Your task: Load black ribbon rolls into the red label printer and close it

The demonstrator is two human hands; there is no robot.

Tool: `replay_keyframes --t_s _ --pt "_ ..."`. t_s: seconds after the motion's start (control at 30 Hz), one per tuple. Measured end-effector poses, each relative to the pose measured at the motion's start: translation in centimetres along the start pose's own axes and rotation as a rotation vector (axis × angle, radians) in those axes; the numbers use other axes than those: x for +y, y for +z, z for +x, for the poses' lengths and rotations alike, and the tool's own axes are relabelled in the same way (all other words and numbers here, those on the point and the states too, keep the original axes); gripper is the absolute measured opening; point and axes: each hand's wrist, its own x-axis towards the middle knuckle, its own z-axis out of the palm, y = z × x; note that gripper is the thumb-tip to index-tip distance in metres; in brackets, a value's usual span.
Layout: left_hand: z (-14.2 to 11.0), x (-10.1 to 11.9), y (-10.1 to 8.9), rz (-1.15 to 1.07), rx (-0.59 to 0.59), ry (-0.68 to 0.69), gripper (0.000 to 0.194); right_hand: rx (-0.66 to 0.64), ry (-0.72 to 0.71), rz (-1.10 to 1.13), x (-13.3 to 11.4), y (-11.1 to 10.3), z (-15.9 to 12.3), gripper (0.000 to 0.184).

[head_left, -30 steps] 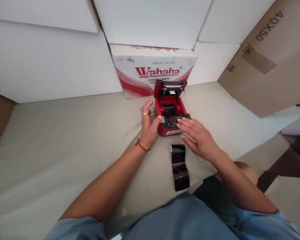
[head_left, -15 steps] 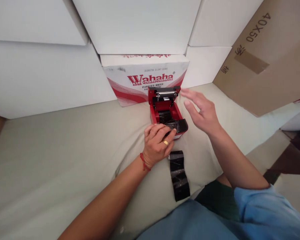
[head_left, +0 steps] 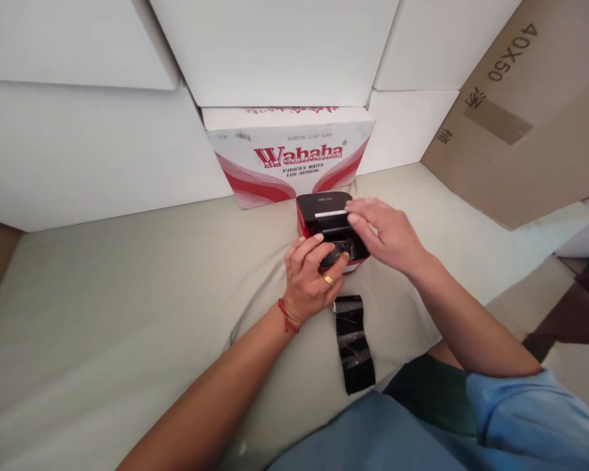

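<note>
A small red and black label printer (head_left: 322, 199) sits on the pale cloth, its black lid tilted down over the red body. Curved over the printer's front, my left hand (head_left: 311, 281) holds it there, fingertips and thumb pressing on shiny black film (head_left: 342, 248). My right hand (head_left: 387, 232) lies against the right side of the lid, fingers stretched and wrapped round nothing. Just in front of the printer, a loose strip of black film (head_left: 355, 347) is spread on the cloth. The printer's inside is mostly covered by the lid and my fingers.
Behind the printer stands a Wahaha water carton (head_left: 294, 147), below stacked white boxes (head_left: 279, 52). A large brown carton (head_left: 535, 118) rises at the right. Pale cloth (head_left: 127, 294) covers the surface beneath.
The printer's raised lid has swung down toward me, with my right hand moving left onto it. My left hand stays at the printer's front, and the loose strip lies where it was.
</note>
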Motion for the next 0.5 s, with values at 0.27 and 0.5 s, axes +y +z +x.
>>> replay_keyframes --t_s 0.27,0.5 --pt "0.6 -1.0 -0.6 -0.165 0.042 -0.120 0.032 -0.086 0.022 -0.102 -1.0 3.2 -4.1 0.064" --pt "1.6 -3.1 -1.6 -0.325 -0.057 -0.423 0.042 -0.085 0.009 -0.138 -1.3 3.1 -4.0 0.062"
